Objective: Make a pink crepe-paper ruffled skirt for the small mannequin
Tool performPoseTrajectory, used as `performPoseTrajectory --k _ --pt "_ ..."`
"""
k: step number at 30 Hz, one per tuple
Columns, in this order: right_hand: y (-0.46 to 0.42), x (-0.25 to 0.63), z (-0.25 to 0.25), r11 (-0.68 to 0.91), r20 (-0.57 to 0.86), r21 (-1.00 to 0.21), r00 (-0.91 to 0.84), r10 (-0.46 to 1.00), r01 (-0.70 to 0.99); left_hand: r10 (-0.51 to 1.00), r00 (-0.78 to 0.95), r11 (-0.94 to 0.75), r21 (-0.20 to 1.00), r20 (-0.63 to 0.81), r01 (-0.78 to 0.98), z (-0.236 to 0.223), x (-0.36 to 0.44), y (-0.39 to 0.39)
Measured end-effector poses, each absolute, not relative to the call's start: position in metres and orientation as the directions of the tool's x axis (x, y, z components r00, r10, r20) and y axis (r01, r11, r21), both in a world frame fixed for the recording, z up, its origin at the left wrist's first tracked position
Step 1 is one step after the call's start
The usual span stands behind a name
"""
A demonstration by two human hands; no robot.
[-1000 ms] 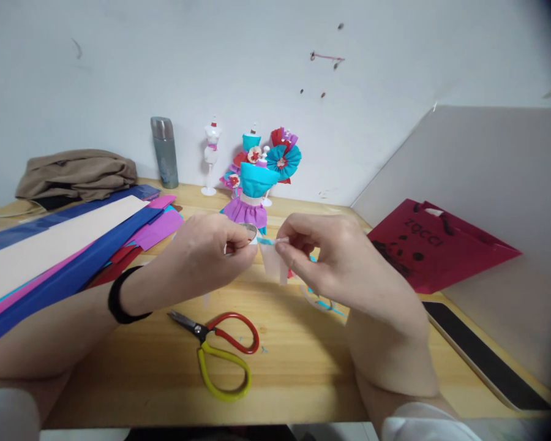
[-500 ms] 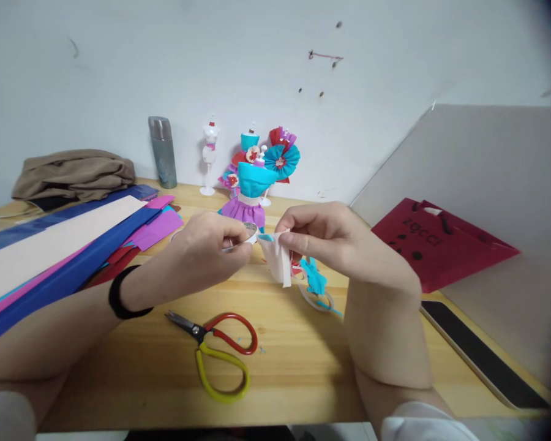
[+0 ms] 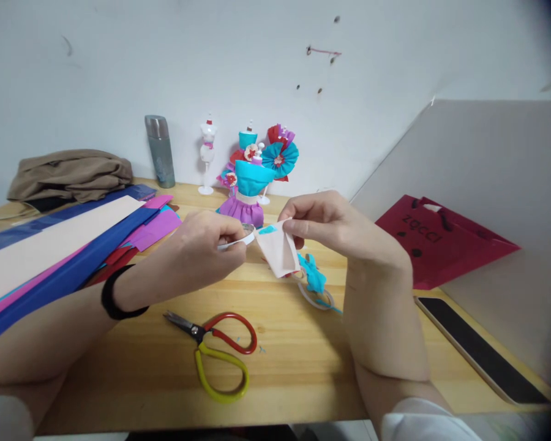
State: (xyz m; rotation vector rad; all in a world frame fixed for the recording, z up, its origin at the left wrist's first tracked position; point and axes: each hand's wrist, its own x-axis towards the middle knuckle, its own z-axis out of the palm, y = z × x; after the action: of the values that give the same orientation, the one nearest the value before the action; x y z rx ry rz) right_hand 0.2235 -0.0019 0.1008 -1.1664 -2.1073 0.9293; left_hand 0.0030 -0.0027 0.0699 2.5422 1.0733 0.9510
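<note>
In my left hand (image 3: 211,245) is a roll of tape (image 3: 244,237), its white ring pinched between thumb and fingers. My right hand (image 3: 324,223) grips the upper corner of a pale pink piece of paper (image 3: 282,254) with its thumb and fingers. A blue patch (image 3: 267,229) shows at that paper's top edge, close to the tape roll. Whether a strip of tape joins the two I cannot tell. Behind the hands stands a small dress form (image 3: 252,177) in a blue top and purple skirt. Below my hands lie scissors (image 3: 202,334) with one red and one yellow handle.
Coloured paper sheets (image 3: 59,245) spread along the left. Behind them are a brown cloth (image 3: 71,174) and a flask (image 3: 160,153). A bare white dress form (image 3: 207,153) stands by the wall. Blue scraps (image 3: 313,272), a red bag (image 3: 445,242) and a phone (image 3: 480,349) are at right.
The pale pink paper has turned and spread, so more of its face and the blue patch show. My right hand has risen slightly; the tape roll shows more below my left fingers.
</note>
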Motion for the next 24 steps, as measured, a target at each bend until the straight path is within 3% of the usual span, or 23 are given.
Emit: performPoseTrajectory --k 8,17,24 --pt "-0.003 0.219 0.101 0.384 0.104 -0.818 -0.547 0.83 0.427 0.795 0.449 -0.606 0.56 0.407 0.565 0.068 0.005 0.0" --pt "-0.003 0.216 0.101 0.346 0.065 -0.851 -0.574 0.816 0.395 0.776 0.498 -0.627 0.563 0.388 0.539 0.063 0.006 0.007" --pt "-0.002 0.22 0.099 0.361 0.01 -0.849 -0.672 0.74 0.385 0.782 0.603 -0.513 0.71 0.156 0.482 0.06 0.006 0.013"
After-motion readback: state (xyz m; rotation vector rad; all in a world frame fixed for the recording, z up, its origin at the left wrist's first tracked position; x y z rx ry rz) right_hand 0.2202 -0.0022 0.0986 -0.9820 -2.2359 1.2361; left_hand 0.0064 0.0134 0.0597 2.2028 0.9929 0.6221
